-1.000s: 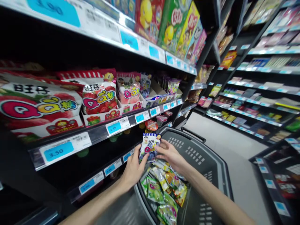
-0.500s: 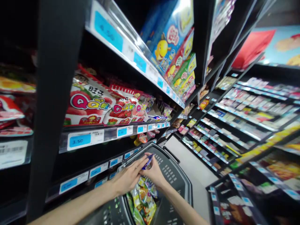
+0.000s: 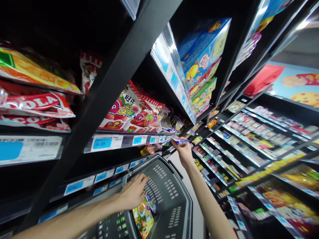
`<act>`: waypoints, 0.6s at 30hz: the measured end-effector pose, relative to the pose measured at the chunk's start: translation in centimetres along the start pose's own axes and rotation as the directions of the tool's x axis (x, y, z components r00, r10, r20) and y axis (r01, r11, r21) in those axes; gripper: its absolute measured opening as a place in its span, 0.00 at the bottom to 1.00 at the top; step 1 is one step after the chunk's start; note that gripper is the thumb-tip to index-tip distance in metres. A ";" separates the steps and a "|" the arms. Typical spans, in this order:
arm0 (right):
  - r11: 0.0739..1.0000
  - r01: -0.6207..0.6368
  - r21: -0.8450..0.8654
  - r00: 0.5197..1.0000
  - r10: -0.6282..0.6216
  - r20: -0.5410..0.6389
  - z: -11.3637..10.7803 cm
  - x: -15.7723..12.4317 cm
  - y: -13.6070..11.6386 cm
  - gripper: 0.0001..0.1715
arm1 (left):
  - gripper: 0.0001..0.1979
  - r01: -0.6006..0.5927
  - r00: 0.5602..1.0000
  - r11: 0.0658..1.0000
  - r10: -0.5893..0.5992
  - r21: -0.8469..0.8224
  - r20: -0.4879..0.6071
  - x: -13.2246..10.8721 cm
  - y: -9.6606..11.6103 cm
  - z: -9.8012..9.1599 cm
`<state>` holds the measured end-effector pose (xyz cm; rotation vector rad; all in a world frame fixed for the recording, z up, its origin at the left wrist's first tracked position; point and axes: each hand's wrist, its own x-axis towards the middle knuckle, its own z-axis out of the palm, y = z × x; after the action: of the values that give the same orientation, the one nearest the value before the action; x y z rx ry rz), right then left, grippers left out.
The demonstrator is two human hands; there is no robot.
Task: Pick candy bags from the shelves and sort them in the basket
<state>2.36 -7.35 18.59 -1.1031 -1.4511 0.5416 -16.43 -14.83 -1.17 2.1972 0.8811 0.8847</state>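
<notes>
My right hand (image 3: 185, 153) is raised beyond the far rim of the basket, near the shelf edge, its fingers closed on a small blue-and-white packet (image 3: 181, 142). My left hand (image 3: 136, 190) hovers over the near side of the grey plastic shopping basket (image 3: 171, 196); its fingers are loosely spread and nothing shows in them. Below it lie several shiny snack packets (image 3: 144, 215), mostly yellow and green with a blue one among them. The left hand and forearm hide part of the basket's contents.
Red-and-white bags of gummy candy (image 3: 122, 111) stand on the shelf at left, above price tags (image 3: 107, 143). A dark upright post (image 3: 109, 71) crosses that shelf. Boxes (image 3: 199, 66) sit on the shelf above. More stocked shelves (image 3: 249, 132) line the right side.
My hands, which were together over the basket at the blue packet, have separated. The right has carried the packet up and away; the left has dropped back lower. The view has shifted.
</notes>
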 end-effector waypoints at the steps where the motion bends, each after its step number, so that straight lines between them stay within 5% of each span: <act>1: 1.000 0.010 -0.022 1.000 -0.010 0.017 -0.1 1.2 -0.1 0.30 | 0.28 -0.002 1.000 0.999 0.001 0.039 0.027 -0.2 -0.1 0.1; 7: 0.995 0.048 -0.086 0.998 -0.044 0.048 0.6 6.8 -0.9 0.32 | 0.26 0.012 0.999 0.993 -0.017 0.115 0.045 0.1 0.2 0.0; 15: 0.978 0.072 -0.194 0.997 -0.071 0.009 3.4 10.8 -1.9 0.34 | 0.26 0.000 0.999 0.987 -0.008 0.159 0.047 0.3 -0.1 0.1; 18: 0.952 0.037 -0.304 0.994 -0.002 0.113 4.3 11.8 -1.9 0.31 | 0.27 -0.004 0.999 0.988 -0.005 0.157 0.054 0.3 0.1 0.0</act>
<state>-0.83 3.00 25.18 -1.3159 -1.6813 0.3755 -16.23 -14.61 -1.01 2.3433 0.9538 0.7750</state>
